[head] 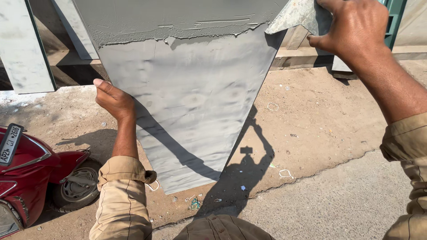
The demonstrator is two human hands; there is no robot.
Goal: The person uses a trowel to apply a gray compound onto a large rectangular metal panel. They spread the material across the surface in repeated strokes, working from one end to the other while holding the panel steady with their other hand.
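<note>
A big grey sheet (pixel 191 102) hangs in front of the person, above the dirt ground (pixel 311 120). Its top part is covered with rough grey paste. A red scooter (pixel 35 173) stands low on the left side, on the dirt. The right hand (pixel 351 31) is closed around the sheet's top right corner, which is folded over. The left hand (pixel 113 100) presses flat against the sheet's left edge, with its fingers hidden behind the sheet. Small bits of litter (pixel 284 173) lie on the ground.

Matt grey sheet (pixel 191 111), rough plaster-smeared top
</note>
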